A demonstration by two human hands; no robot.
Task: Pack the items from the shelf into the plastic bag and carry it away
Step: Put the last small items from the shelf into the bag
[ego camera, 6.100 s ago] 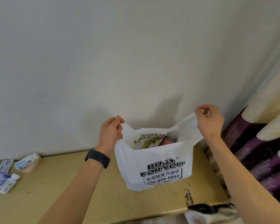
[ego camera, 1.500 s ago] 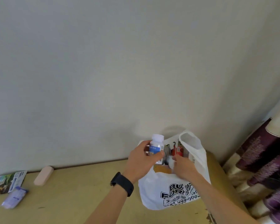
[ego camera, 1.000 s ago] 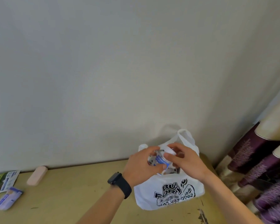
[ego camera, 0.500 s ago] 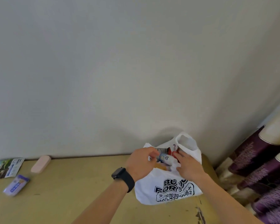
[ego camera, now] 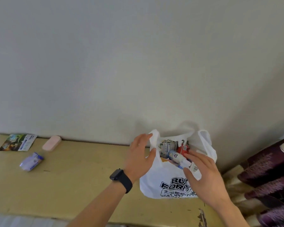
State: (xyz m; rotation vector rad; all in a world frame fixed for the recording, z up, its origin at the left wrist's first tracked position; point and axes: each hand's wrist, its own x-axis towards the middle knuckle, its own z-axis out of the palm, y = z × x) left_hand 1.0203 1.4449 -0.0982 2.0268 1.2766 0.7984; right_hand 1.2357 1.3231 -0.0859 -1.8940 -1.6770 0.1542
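While both of your forearms reach forward over the shelf [ego camera: 72, 177], your left hand [ego camera: 140, 154] stands at the left rim of the plastic bag [ego camera: 154, 182], palm turned toward it. Its fingers are straight and loosely spread, and they grip nothing. The upper fingertips lie against the bag's left handle, and the thumb tip meets the bag's edge just below. A black watch [ego camera: 120, 179] wraps that wrist.

Your right hand [ego camera: 202, 171] comes in palm down over the bag's near-right side, with its fingers flat and fanned wide, also gripping nothing. The fingertips rest on a white bottle [ego camera: 175, 156] that lies tilted in the bag's open mouth. Just beyond those fingertips sit a red item [ego camera: 183, 149] and a grey packet [ego camera: 168, 145], both inside the bag.

The bag stands on the shelf against the wall, between your two hands. Its right handle rises beyond your right fingers.

Well to the left of your left fingers, three things lie on the shelf: a pink case [ego camera: 51, 143], a purple packet [ego camera: 31, 161] and a flat printed packet [ego camera: 17, 142]. A purple curtain [ego camera: 269, 177] hangs to the right of your right hand.
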